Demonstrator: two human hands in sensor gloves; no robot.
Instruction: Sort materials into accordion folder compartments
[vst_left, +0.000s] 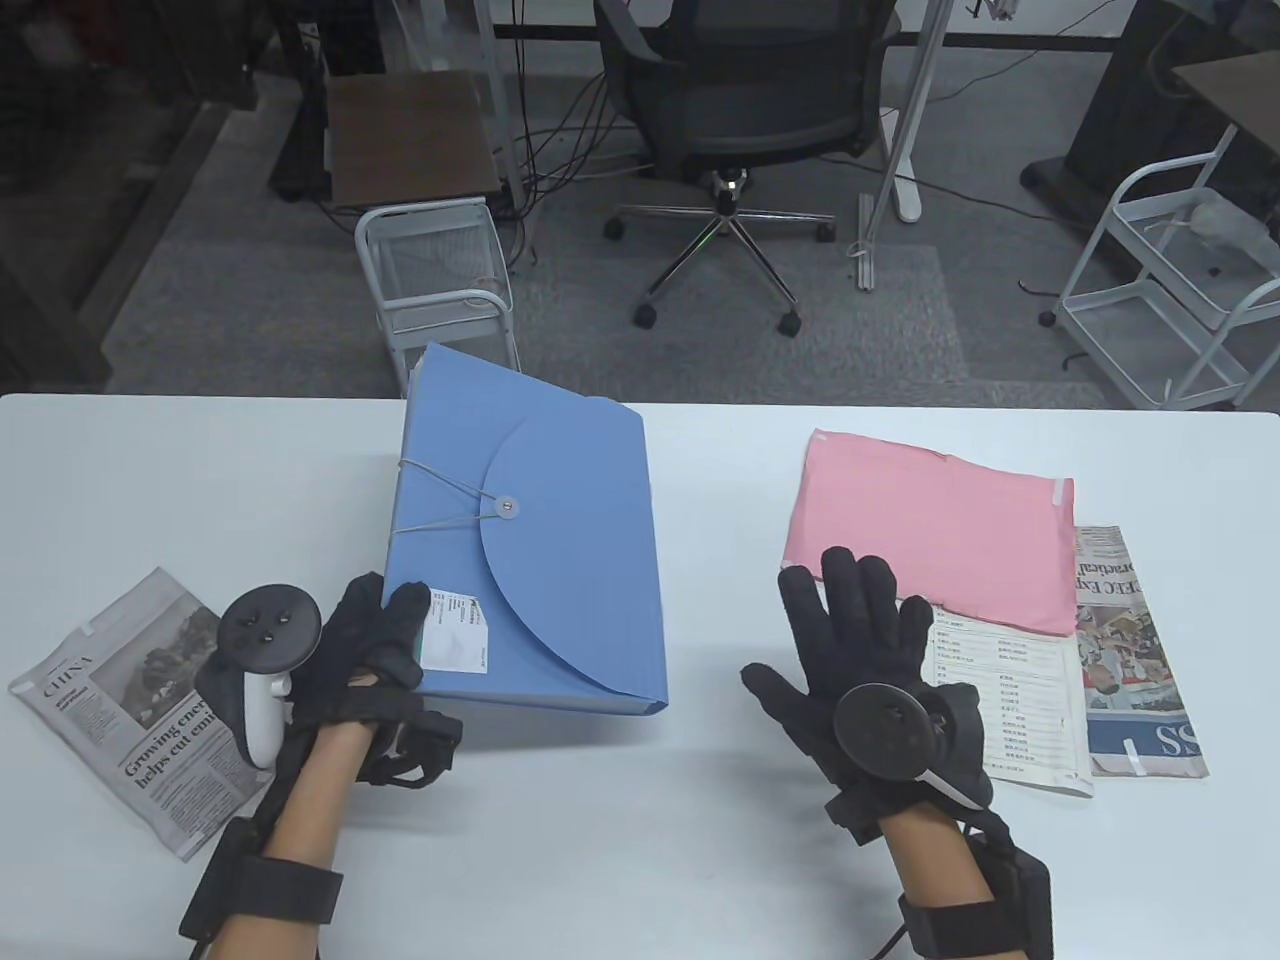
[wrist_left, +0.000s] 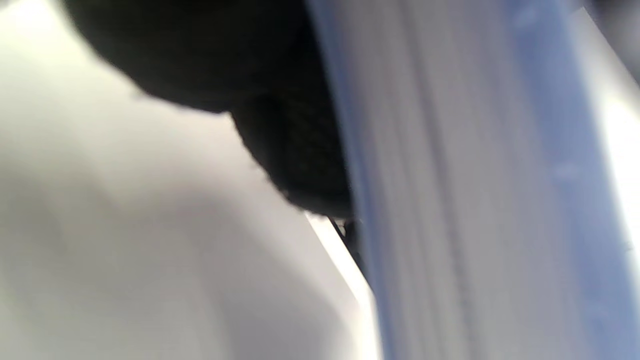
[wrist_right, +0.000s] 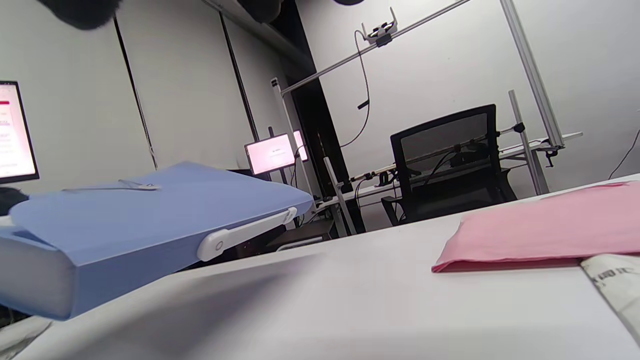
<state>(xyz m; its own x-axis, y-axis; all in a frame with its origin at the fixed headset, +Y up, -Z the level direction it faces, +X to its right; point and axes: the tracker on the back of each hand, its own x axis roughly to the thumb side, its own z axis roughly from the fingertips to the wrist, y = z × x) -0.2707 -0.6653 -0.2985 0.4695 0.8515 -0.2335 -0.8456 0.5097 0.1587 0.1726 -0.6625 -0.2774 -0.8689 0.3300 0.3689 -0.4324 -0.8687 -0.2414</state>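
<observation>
The blue accordion folder (vst_left: 540, 520) is closed with its flap held by an elastic cord and button. My left hand (vst_left: 385, 630) grips its near left corner by the white label. In the right wrist view the folder (wrist_right: 150, 215) is tilted, its near side raised off the table. The left wrist view shows dark fingers (wrist_left: 290, 150) against the folder's ribbed edge (wrist_left: 475, 200). My right hand (vst_left: 850, 630) is open with fingers spread, empty, beside a pink sheet (vst_left: 930, 530) that lies over a printed white sheet (vst_left: 1010, 700) and a newspaper (vst_left: 1130, 640).
A folded newspaper (vst_left: 130, 690) lies at the white table's (vst_left: 700, 850) left edge, by my left hand. Beyond the far edge stand an office chair (vst_left: 740, 100) and two white wire carts (vst_left: 440, 280), (vst_left: 1170, 290).
</observation>
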